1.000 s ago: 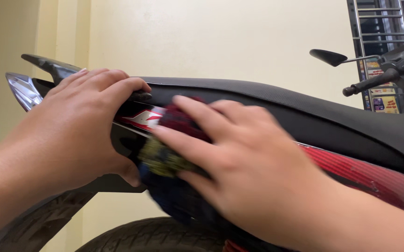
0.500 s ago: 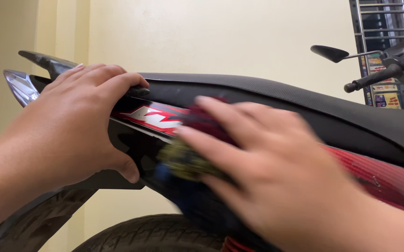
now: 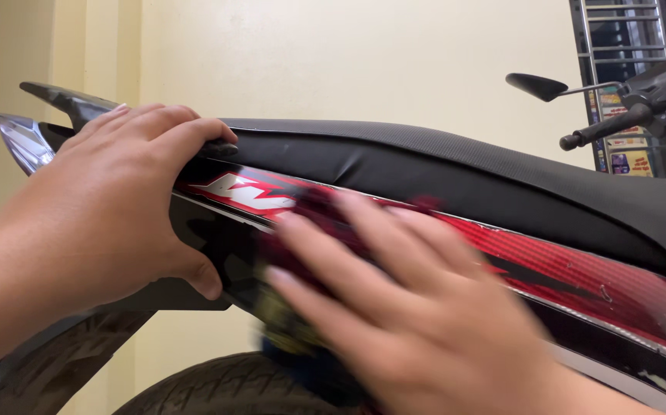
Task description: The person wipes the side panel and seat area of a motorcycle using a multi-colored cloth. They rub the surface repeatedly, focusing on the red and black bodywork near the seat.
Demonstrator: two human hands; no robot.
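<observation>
my right hand [image 3: 417, 323] lies flat with fingers spread, pressing a dark cloth [image 3: 294, 330] against the glossy side panel [image 3: 579, 277] of the motorcycle. the hand is blurred, so i can't tell how much of the cloth sits under the palm, but it is pinned there rather than pinched; nothing is gripped in a closed fist. the cloth looks dark with a yellowish patch and shows just below my fingers, over the black lower part of the panel near the red and white graphic [image 3: 248, 192].

my left hand [image 3: 110, 215] is cupped over the tail of the bike, fingers curled over the top edge where the black seat [image 3: 456, 169] ends, thumb underneath on the black panel. it holds the bodywork itself and nothing loose.

to wipe this well i judge i should keep the palm flat so pressure spreads evenly, follow the long line of the panel, and fold the cloth to a clean face so grit doesn't scratch the gloss. the bracing hand should stay firm so the bike doesn't rock.

further out, the tail light [image 3: 21, 142] sticks out past my left hand, the rear tyre [image 3: 217, 388] sits below, and a mirror [image 3: 536, 86] and handlebar grip [image 3: 606, 127] show at the right against the cream wall [image 3: 348, 61].
</observation>
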